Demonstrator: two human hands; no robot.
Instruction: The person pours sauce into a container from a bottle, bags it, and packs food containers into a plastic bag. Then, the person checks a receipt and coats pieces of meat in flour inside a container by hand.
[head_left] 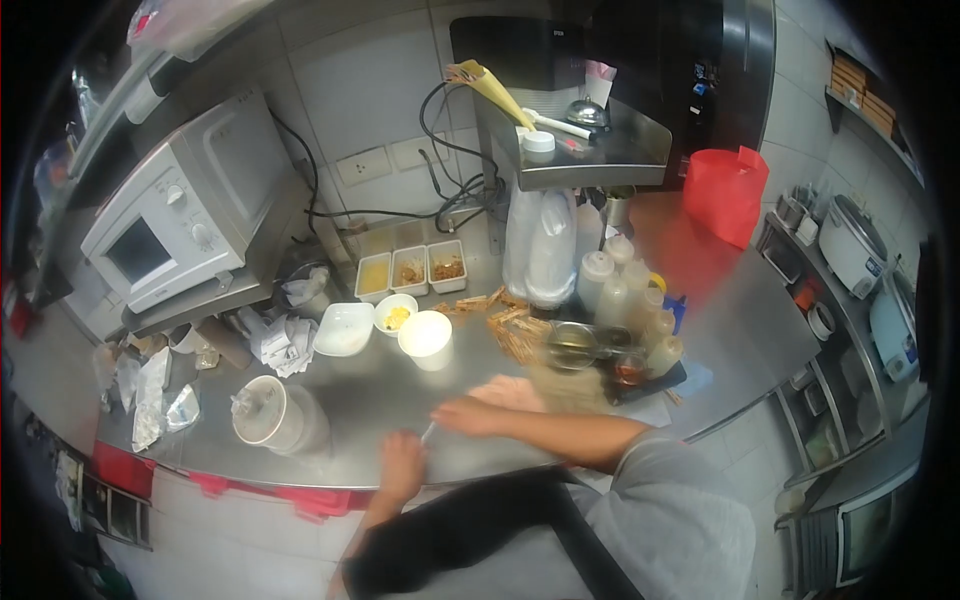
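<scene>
The thin pale item (430, 432) between the left hand (402, 467) and right hand (470, 415) was too small and blurred to identify. The view's upper edge cut off the plastic bag (195, 20). Markings on the microwave oven (190, 215) were illegible.

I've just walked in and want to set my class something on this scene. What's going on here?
A person is at a steel counter, bare hands close together near its front edge. Between the left hand and the right hand shows a thin pale thing, too blurred to name. Beyond the hands stand a white tub and a small bowl with yellow bits in it; neither is being touched.
</scene>
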